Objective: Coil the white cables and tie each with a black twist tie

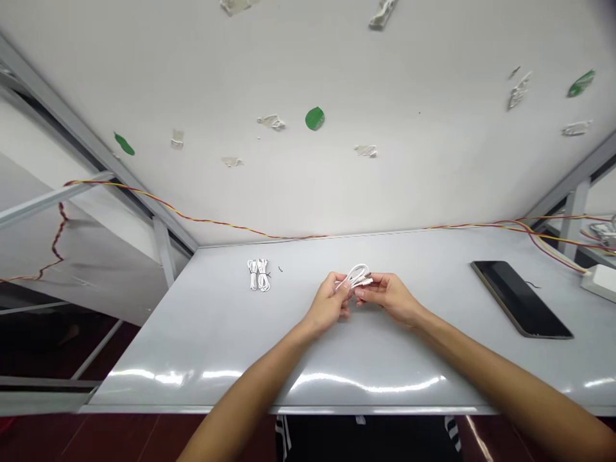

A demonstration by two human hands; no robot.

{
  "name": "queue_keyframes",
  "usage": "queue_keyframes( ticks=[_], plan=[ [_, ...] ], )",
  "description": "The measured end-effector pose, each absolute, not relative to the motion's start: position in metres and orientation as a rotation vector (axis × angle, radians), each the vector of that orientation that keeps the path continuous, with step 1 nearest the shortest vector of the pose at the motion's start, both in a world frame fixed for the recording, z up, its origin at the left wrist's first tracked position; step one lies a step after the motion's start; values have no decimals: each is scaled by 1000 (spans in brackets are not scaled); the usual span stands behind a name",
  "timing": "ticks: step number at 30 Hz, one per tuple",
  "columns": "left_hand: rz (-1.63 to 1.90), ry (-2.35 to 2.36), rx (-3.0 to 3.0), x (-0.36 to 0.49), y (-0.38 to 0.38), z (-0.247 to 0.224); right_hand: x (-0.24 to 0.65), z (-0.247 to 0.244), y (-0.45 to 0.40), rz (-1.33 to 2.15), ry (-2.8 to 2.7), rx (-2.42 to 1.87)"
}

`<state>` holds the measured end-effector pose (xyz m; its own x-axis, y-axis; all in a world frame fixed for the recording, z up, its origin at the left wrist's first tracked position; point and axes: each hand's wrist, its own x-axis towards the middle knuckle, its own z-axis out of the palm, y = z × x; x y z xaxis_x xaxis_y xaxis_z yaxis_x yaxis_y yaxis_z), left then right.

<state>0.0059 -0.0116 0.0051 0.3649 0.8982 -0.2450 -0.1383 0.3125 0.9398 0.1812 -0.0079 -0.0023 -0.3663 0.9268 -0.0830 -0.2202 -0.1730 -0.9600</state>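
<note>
A looped white cable [357, 274] is held above the middle of the grey tabletop, between both hands. My left hand [333, 298] is closed on the loops from the left, thumb on top. From the right, my right hand [385, 294] pinches the same cable near its connector ends, the thumb and fingers pressed together. To the left on the table lie two bundled white cables [260, 275] side by side, each with a dark tie round its middle. A small dark tie [280, 269] lies just right of them.
A black phone-like slab [522, 298] lies at the right, with a thin dark tie [533, 284] beside it. A white power strip [600, 282] sits at the right edge. Red and yellow wires [231, 224] run along the back wall.
</note>
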Motion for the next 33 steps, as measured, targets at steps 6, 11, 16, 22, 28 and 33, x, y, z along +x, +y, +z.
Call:
queue_keyframes(
  ticks=[6, 11, 16, 22, 28, 33],
  plan=[
    [735, 727, 708, 0, -9, 14, 178, -7, -8, 1312, -1411, -1010],
    [629, 658, 651, -6, -8, 20, 181, -4, -9, 954, -1590, -1106],
    [579, 677, 670, -7, -8, 19, 184, -2, -10, 782, -1587, -1042],
    [563, 781, 815, -5, -12, 17, 192, -2, -4, 745, -1822, -994],
    [471, 694, 916, -10, -14, 26, 196, 3, -4, 788, -1806, -1035],
    [480, 799, 1110, -10, -15, 26, 196, 3, -5, 743, -1868, -1012]
  ],
)
